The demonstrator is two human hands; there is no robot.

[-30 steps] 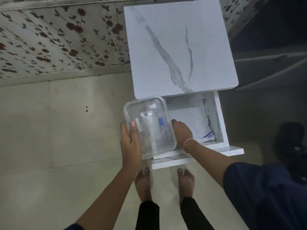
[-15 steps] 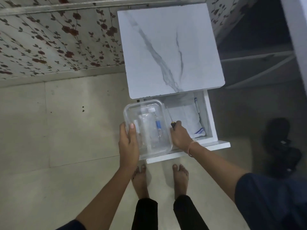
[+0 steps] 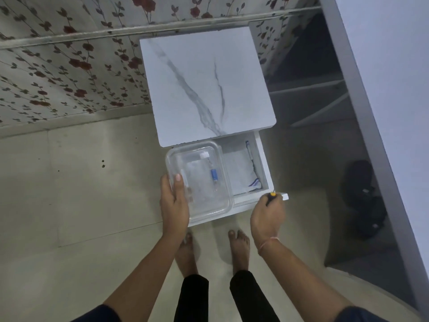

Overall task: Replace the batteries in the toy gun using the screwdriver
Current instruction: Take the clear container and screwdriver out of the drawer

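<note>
Here one screwdriver [image 3: 271, 198] is gripped in the curled right hand [image 3: 267, 217], just above the right end of the single open drawer [image 3: 263, 163]. Its long axis runs near-to-far, the black-and-yellow end pointing away from the person and the rest hidden. The left hand [image 3: 174, 203] grips one clear lidded container [image 3: 199, 173], thumb on top.

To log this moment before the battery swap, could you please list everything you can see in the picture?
table top: one, white marble pattern, by floral wall
drawer: one, white, open under the table top
clear container: one, transparent, lidded, over the drawer's left part; small blue and white items inside
cloth: one, white with blue stripes, in the drawer
screwdriver: one, black and yellow handle, near the drawer front
bag: one, dark, floor at right
left hand: one, holds the container
right hand: one, grips the screwdriver
</note>
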